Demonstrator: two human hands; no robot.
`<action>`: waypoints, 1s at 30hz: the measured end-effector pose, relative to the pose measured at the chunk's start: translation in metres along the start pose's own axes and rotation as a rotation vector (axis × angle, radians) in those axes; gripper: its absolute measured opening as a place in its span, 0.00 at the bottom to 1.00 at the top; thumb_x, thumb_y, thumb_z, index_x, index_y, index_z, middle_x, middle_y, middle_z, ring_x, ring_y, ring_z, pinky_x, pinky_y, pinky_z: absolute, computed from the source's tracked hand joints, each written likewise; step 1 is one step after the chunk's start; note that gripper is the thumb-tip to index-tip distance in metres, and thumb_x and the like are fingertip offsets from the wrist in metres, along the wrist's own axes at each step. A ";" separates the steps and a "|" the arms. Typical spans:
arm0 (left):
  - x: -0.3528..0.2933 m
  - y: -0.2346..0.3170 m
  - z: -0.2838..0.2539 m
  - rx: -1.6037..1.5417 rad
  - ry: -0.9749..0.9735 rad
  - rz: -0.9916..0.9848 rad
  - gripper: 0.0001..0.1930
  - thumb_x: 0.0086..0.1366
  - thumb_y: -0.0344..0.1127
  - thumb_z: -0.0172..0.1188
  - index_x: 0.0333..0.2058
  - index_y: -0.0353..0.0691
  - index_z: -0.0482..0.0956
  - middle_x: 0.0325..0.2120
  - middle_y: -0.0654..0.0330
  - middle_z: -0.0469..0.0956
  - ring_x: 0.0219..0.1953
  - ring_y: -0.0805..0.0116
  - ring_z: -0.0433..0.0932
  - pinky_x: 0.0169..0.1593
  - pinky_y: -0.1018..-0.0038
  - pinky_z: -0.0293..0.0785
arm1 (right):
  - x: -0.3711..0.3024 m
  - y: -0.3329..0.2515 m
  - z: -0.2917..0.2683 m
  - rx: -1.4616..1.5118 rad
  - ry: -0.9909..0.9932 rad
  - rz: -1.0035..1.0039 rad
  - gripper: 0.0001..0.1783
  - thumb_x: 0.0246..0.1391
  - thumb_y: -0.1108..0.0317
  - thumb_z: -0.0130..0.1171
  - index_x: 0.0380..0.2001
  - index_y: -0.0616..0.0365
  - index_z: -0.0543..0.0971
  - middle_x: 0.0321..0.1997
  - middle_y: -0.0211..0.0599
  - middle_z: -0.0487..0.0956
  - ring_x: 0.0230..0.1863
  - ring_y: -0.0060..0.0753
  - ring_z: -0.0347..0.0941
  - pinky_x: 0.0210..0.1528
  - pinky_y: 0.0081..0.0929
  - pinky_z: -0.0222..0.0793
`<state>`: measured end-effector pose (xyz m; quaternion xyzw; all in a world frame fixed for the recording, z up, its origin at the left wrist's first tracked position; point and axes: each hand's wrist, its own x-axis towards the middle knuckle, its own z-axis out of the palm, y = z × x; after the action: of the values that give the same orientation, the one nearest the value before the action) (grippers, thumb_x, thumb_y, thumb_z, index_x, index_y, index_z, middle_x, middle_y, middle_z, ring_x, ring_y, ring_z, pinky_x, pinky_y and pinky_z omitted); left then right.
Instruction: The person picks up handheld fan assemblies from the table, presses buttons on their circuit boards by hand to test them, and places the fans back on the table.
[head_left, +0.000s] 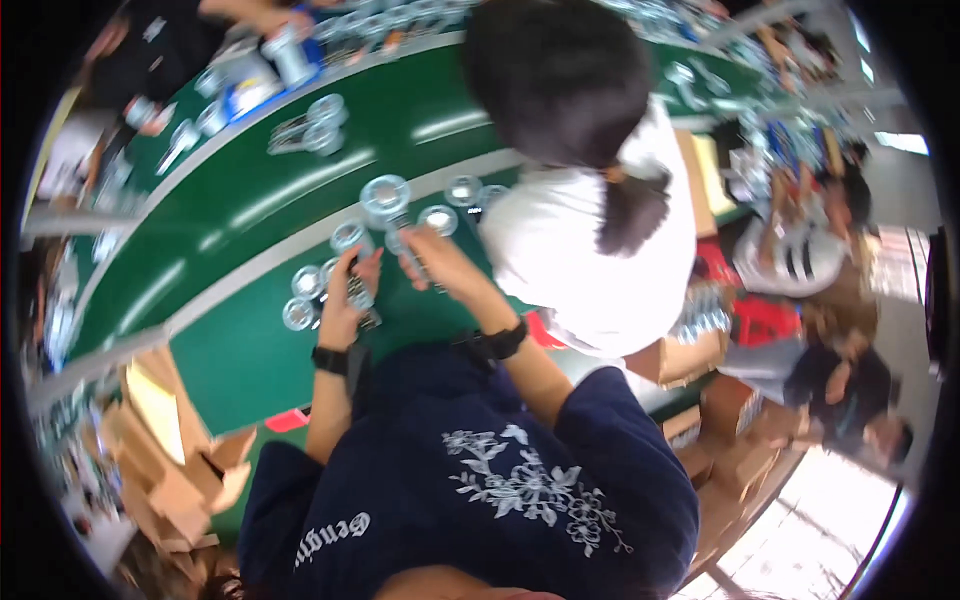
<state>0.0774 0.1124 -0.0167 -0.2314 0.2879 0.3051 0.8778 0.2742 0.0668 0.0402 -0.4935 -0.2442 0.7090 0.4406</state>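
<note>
both hands, left hand [345, 290] and right hand [430, 255], each grip one shiny bolt; three lie beside.

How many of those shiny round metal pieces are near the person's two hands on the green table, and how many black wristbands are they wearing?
Shiny round metal pieces by the left hand and right hand, as far as the blur allows: 9
Black wristbands: 2
Total: 11
</note>
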 end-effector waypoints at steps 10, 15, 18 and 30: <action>0.011 -0.031 -0.061 0.142 0.166 -0.067 0.15 0.64 0.34 0.53 0.46 0.29 0.68 0.26 0.62 0.70 0.26 0.78 0.72 0.31 0.85 0.73 | -0.039 0.004 -0.057 0.005 0.160 -0.094 0.20 0.59 0.52 0.46 0.34 0.62 0.66 0.21 0.33 0.70 0.16 0.23 0.66 0.14 0.22 0.64; -0.005 -0.039 -0.055 0.190 0.181 -0.133 0.16 0.65 0.39 0.53 0.42 0.29 0.70 0.25 0.62 0.70 0.22 0.78 0.69 0.27 0.85 0.71 | -0.042 -0.009 -0.056 -0.025 0.105 -0.104 0.19 0.60 0.53 0.45 0.36 0.60 0.66 0.22 0.31 0.69 0.16 0.20 0.64 0.13 0.20 0.62; -0.017 -0.037 -0.054 0.289 0.149 -0.084 0.17 0.65 0.40 0.53 0.42 0.30 0.70 0.24 0.62 0.69 0.21 0.78 0.68 0.24 0.86 0.68 | -0.038 -0.004 -0.043 -0.055 0.134 -0.049 0.19 0.60 0.53 0.44 0.35 0.61 0.66 0.21 0.31 0.68 0.16 0.20 0.64 0.14 0.20 0.62; -0.048 -0.036 -0.038 0.035 -0.195 -0.082 0.19 0.66 0.39 0.48 0.48 0.29 0.64 0.25 0.63 0.62 0.18 0.81 0.62 0.17 0.85 0.54 | -0.059 -0.001 0.004 0.194 -0.036 0.044 0.16 0.62 0.55 0.43 0.35 0.59 0.67 0.26 0.32 0.70 0.22 0.20 0.65 0.16 0.18 0.59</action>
<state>0.0562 0.0452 -0.0050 -0.1970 0.1966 0.2849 0.9172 0.2785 0.0167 0.0705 -0.4408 -0.1713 0.7478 0.4660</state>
